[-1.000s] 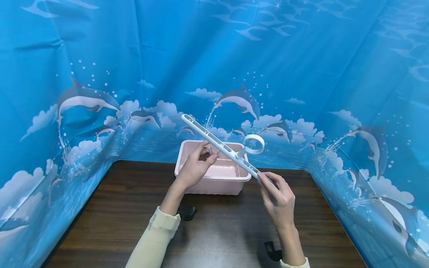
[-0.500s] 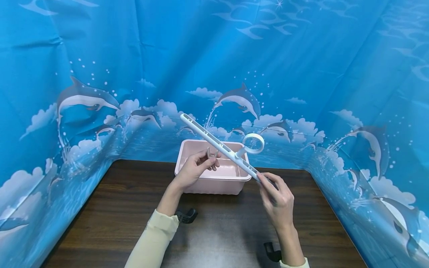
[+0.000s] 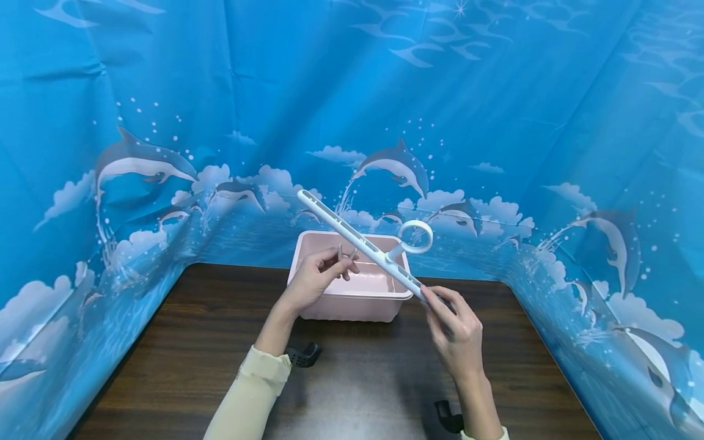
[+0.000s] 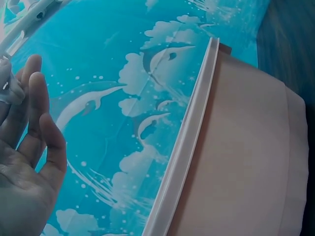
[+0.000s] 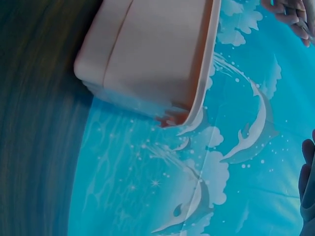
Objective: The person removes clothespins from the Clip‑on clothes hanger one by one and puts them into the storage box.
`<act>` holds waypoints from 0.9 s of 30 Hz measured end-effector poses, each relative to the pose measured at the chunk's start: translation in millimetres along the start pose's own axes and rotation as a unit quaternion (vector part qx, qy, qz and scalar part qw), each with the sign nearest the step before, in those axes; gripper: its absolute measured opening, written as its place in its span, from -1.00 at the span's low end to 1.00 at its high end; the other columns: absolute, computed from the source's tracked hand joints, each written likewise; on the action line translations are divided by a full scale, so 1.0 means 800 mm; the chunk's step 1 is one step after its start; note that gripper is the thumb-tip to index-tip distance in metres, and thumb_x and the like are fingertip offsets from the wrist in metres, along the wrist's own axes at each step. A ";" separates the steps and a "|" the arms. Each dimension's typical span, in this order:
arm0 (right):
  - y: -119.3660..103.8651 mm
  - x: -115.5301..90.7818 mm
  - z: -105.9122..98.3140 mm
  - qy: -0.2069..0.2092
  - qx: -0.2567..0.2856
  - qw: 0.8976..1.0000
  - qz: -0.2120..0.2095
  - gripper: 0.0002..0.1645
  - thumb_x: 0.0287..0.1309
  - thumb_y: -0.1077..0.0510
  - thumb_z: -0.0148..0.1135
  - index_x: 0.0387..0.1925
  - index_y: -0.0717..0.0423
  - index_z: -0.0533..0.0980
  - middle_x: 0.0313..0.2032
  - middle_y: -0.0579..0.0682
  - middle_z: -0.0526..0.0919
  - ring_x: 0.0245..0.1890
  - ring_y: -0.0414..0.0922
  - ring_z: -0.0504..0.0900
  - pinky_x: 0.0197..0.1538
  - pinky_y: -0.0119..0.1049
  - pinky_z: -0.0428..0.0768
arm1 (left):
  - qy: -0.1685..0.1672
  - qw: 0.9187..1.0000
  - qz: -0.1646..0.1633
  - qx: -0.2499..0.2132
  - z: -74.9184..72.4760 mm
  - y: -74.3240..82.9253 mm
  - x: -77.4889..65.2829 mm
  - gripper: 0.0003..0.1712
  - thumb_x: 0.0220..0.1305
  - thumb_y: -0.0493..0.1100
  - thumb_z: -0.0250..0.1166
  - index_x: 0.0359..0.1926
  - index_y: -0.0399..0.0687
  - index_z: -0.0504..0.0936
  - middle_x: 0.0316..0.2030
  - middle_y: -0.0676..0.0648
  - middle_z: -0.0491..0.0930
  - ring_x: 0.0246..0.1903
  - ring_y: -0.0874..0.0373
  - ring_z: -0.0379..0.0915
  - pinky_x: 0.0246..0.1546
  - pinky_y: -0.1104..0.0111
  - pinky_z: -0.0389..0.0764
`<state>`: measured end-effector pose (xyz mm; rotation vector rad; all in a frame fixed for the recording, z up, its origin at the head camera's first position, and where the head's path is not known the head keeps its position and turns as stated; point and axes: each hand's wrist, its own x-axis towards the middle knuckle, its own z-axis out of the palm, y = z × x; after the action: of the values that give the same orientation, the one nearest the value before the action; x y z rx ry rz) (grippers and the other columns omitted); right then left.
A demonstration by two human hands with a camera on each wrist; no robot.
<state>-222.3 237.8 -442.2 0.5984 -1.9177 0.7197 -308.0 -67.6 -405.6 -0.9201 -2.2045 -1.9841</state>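
Observation:
A long white slotted bar with a ring on its side, a hanger-like rack (image 3: 352,233), slants in the air over the pink basin (image 3: 352,310). My right hand (image 3: 458,327) grips its lower right end between thumb and fingers. Left of the bar, my left hand (image 3: 313,280) pinches a small pale two-pronged piece (image 3: 340,252), prongs pointing up. In the left wrist view, this pale piece (image 4: 14,92) sits at the fingertips, just below the bar (image 4: 30,24). Only part of the right hand (image 5: 308,191) shows at the edge of the right wrist view.
The basin stands at the back of the dark wooden table (image 3: 181,360), close to a blue dolphin-print curtain (image 3: 286,122) that surrounds the table on three sides. Black wrist mounts (image 3: 305,355) hang under both wrists.
My left hand has turned and its fingers have shifted, bringing the pronged piece into clearer view above the thumb. The rack and my right hand have stayed almost still.

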 end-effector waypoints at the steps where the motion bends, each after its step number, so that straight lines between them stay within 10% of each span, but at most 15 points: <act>1: 0.000 0.000 -0.001 -0.002 0.001 1.000 0.002 -0.35 0.08 0.49 0.52 0.20 0.03 0.75 0.01 0.09 0.78 -0.11 0.02 0.76 0.24 -0.54 0.58 | 0.003 1.000 0.000 0.001 0.000 0.001 0.000 -0.72 0.66 -0.12 0.20 0.04 -0.25 0.70 -0.08 -0.22 0.78 -0.05 -0.05 0.62 -0.10 0.31 0.61; 5: -0.001 0.002 -0.002 -0.008 0.004 1.000 0.005 -0.35 0.09 0.48 0.53 0.21 0.00 0.75 0.01 0.07 0.78 -0.10 0.01 0.76 0.24 -0.52 0.59 | 0.007 1.000 0.006 0.005 -0.002 0.003 0.001 -0.70 0.66 -0.10 0.21 -0.11 -0.31 0.64 -0.07 -0.23 0.79 0.02 -0.16 0.61 -0.13 0.32 0.59; 17: 0.001 0.001 -0.003 -0.013 -0.005 1.000 0.002 -0.33 0.09 0.46 0.53 0.23 -0.04 0.74 0.02 0.05 0.79 -0.11 -0.01 0.77 0.19 -0.56 0.58 | 0.056 0.998 0.019 0.033 -0.002 0.007 -0.003 -0.67 0.62 -0.05 0.27 0.25 0.03 0.74 0.08 -0.07 0.81 -0.02 0.03 0.67 0.07 0.24 0.69; 27: 0.000 -0.001 -0.001 -0.015 -0.011 1.000 0.008 -0.30 0.07 0.46 0.56 0.24 -0.04 0.73 0.02 0.04 0.80 -0.10 -0.03 0.77 0.03 -0.33 0.69 | 0.139 0.980 0.076 0.121 0.008 0.012 -0.008 -0.73 0.52 -0.07 0.39 0.15 0.07 0.81 -0.38 -0.01 0.77 -0.45 0.06 0.62 -0.56 0.41 0.38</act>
<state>-221.4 238.4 -443.0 0.5846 -1.9565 0.7027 -296.6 -64.5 -401.0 -0.7069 -2.0905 -1.6195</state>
